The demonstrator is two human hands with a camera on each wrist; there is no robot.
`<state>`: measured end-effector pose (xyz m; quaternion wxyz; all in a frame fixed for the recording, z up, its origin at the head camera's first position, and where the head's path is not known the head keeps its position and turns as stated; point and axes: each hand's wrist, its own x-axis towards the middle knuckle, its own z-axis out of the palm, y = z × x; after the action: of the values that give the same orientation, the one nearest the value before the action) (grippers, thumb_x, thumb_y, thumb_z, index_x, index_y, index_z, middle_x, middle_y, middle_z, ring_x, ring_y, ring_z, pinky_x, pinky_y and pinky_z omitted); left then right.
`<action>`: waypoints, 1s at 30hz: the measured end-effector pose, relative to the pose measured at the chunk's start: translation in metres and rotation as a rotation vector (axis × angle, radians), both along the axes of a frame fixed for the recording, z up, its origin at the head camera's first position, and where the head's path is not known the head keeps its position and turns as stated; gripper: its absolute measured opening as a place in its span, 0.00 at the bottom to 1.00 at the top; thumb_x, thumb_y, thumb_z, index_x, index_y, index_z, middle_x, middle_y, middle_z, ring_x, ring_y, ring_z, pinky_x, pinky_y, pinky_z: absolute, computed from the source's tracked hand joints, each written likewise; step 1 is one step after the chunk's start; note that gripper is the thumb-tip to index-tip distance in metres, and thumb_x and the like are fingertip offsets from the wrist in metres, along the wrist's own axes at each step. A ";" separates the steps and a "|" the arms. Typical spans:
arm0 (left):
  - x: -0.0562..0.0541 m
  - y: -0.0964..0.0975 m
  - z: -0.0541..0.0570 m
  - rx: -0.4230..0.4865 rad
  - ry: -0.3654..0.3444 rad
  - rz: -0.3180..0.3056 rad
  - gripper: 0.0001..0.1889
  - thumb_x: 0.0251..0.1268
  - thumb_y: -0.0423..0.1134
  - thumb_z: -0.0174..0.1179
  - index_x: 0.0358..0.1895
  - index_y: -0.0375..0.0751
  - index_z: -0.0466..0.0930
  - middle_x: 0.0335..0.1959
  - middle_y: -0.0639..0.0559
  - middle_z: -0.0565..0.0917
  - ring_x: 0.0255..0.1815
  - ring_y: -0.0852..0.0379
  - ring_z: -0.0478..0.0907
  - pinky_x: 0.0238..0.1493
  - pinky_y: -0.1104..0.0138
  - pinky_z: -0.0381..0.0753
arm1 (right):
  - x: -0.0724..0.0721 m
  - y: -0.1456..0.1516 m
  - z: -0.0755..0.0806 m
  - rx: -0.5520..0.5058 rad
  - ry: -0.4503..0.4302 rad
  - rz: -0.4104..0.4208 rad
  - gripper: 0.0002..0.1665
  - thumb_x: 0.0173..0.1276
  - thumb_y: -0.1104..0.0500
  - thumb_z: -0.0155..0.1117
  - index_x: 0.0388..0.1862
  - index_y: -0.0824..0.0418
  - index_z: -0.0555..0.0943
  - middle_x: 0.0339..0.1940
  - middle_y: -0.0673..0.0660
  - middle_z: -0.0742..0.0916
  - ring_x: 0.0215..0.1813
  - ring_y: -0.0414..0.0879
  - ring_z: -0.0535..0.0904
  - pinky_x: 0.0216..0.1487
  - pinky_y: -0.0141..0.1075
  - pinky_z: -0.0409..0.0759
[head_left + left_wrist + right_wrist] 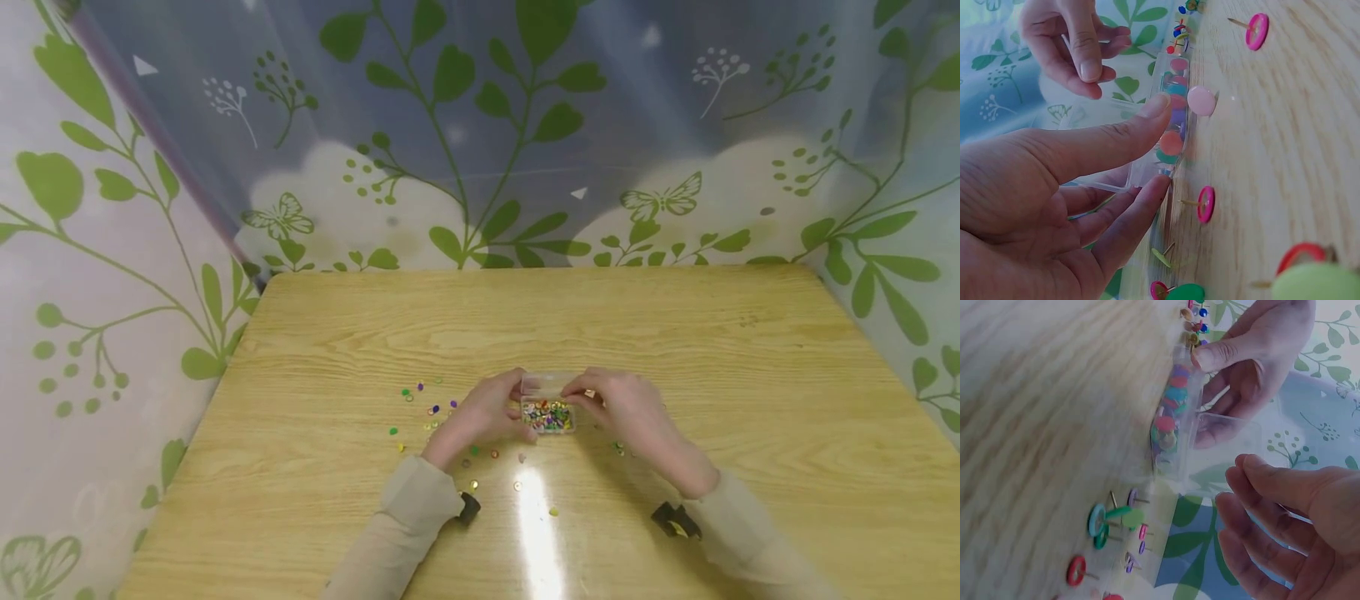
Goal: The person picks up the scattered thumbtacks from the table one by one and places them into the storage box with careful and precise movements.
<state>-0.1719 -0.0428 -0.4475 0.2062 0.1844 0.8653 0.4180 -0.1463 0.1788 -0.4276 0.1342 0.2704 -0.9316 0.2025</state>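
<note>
Steadying the box (551, 431): left hand (486, 410), gripping one end.
Right hand (632, 414): near lid (542, 384); grasp cannot be told.
Box: on table (712, 342); probably light, stiff, slick; best held by end walls.

Clear, smooth plastic box (542, 395); glossy wood-grained table (720, 350).

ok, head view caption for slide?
Left hand holds an open clear box of thumbtacks, right hand beside it, loose tacks around.
</note>
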 end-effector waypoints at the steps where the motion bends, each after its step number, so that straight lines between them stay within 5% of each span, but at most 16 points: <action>1: 0.000 0.000 0.000 -0.001 0.000 0.000 0.33 0.49 0.34 0.79 0.61 0.40 0.75 0.62 0.45 0.80 0.53 0.47 0.84 0.52 0.63 0.84 | 0.000 0.001 0.000 -0.004 -0.004 -0.004 0.05 0.61 0.63 0.75 0.36 0.57 0.90 0.29 0.50 0.89 0.20 0.33 0.71 0.19 0.26 0.69; 7: 0.000 0.000 0.001 -0.005 -0.005 -0.003 0.34 0.50 0.34 0.79 0.62 0.41 0.74 0.64 0.46 0.79 0.53 0.47 0.84 0.53 0.63 0.84 | 0.001 0.012 0.005 -0.008 -0.030 -0.034 0.04 0.64 0.62 0.73 0.38 0.56 0.90 0.32 0.50 0.91 0.25 0.36 0.80 0.24 0.29 0.75; 18: 0.001 0.003 0.000 -0.010 -0.015 0.006 0.36 0.50 0.34 0.79 0.65 0.43 0.73 0.64 0.47 0.79 0.54 0.47 0.83 0.54 0.62 0.83 | 0.004 0.063 0.021 0.027 -0.021 -0.177 0.06 0.64 0.63 0.73 0.41 0.58 0.89 0.33 0.53 0.90 0.26 0.42 0.81 0.19 0.31 0.68; 30: 0.002 0.002 0.003 -0.021 -0.011 0.006 0.33 0.50 0.34 0.78 0.62 0.43 0.75 0.62 0.45 0.79 0.53 0.47 0.84 0.54 0.61 0.84 | 0.015 0.103 0.008 0.202 -0.240 -0.195 0.06 0.59 0.63 0.77 0.34 0.54 0.89 0.30 0.49 0.89 0.27 0.41 0.82 0.24 0.37 0.77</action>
<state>-0.1704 -0.0406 -0.4445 0.2115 0.1774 0.8691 0.4103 -0.1312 0.2817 -0.4201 0.0132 0.1645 -0.9783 0.1249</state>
